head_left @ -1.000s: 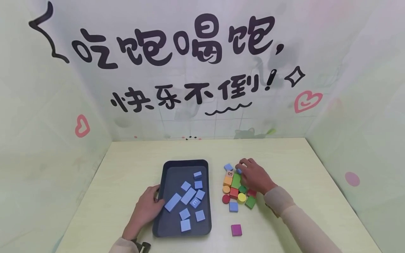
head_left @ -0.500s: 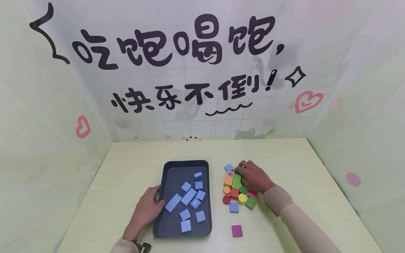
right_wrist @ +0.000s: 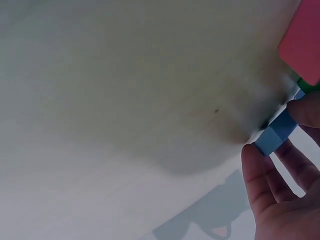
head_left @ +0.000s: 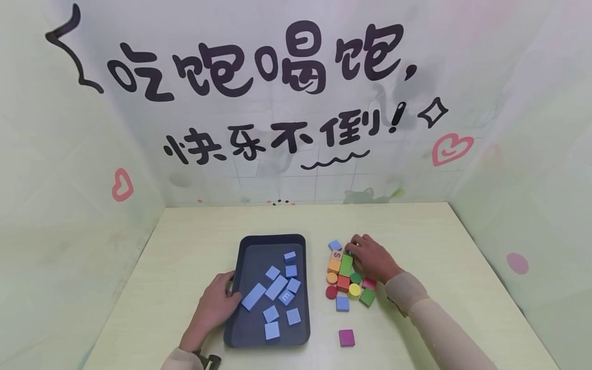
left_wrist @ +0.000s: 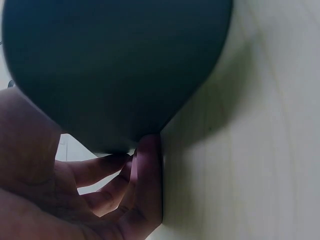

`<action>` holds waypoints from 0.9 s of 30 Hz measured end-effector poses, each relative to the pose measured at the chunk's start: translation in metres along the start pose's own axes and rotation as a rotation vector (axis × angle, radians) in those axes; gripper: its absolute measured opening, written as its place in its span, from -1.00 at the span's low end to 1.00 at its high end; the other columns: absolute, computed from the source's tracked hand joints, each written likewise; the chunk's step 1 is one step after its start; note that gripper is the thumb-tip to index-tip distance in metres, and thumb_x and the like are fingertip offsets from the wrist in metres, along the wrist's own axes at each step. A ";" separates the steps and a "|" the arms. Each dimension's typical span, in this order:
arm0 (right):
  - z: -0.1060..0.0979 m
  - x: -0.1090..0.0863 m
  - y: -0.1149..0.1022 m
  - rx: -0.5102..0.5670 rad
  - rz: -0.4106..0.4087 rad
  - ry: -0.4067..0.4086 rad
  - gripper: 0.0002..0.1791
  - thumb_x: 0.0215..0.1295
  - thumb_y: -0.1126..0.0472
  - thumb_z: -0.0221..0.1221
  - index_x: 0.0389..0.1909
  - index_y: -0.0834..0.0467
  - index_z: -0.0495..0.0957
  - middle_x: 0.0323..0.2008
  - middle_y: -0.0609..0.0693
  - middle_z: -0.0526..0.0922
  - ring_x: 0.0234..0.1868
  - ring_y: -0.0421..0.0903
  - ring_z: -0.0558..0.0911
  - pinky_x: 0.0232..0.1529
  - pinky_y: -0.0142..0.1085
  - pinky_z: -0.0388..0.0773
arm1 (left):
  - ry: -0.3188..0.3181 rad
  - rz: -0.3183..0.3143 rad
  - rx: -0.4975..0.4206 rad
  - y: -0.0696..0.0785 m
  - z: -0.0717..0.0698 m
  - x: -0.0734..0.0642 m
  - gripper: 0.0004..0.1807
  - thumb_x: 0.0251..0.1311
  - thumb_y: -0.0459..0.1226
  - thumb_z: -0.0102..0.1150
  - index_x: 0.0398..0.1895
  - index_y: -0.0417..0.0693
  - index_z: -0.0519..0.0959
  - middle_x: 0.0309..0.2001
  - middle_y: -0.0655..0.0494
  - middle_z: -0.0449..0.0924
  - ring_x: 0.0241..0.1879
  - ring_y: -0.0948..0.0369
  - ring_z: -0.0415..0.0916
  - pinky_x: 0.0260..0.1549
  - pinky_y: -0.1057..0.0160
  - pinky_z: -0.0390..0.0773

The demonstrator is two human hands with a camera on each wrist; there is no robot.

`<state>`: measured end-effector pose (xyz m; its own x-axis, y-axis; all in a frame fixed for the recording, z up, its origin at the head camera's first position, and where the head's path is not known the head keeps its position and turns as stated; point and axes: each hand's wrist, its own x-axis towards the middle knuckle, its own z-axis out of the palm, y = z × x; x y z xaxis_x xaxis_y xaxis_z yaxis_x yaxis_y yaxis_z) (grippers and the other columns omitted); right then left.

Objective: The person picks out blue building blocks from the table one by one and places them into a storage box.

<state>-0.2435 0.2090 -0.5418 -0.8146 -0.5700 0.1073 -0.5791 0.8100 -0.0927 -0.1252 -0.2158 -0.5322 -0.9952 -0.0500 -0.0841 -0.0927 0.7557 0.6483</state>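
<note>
My left hand [head_left: 215, 303] grips the left side of a dark tray [head_left: 256, 259], thumb over the rim. In the left wrist view its fingers reach under the tray's outer wall [left_wrist: 115, 65]. Several blue blocks [head_left: 276, 287] lie in the tray, one marked with an E. Right of it, my right hand [head_left: 374, 258] reaches to the back of a cluster of coloured blocks. The right wrist view shows a blue block [right_wrist: 275, 132] pinched between its thumb and fingers, near the tabletop. From above, the hand mostly hides this block.
Around the right hand lie a blue block [head_left: 335, 245], a letter S block [head_left: 336, 255], a green block [head_left: 346, 265], a red cube [head_left: 343, 283] and a yellow cylinder [head_left: 354, 291]. Nearer are another blue block [head_left: 343, 303] and a purple block [head_left: 347, 337]. A printed backdrop [head_left: 287, 180] stands behind.
My right fingers have lowered slightly over the blue block at the back of the cluster, and less of it shows from above. The left hand and tray keep their place.
</note>
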 end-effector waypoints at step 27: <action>-0.024 0.022 -0.040 0.058 -0.099 0.143 -0.96 0.54 0.23 0.18 -0.11 0.11 0.55 -0.13 0.02 0.43 -0.17 -0.06 0.45 -0.23 -0.28 0.59 | 0.007 0.008 0.002 -0.002 0.002 0.001 -0.32 0.30 -0.29 0.28 0.48 -0.36 0.50 0.25 -0.19 0.59 -0.13 0.10 0.57 -0.17 0.03 0.57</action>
<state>-0.2378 0.1677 -0.5116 -0.7426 -0.6181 0.2578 -0.6607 0.7392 -0.1308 -0.1257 -0.2162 -0.5348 -0.9961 -0.0486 -0.0741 -0.0851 0.7572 0.6476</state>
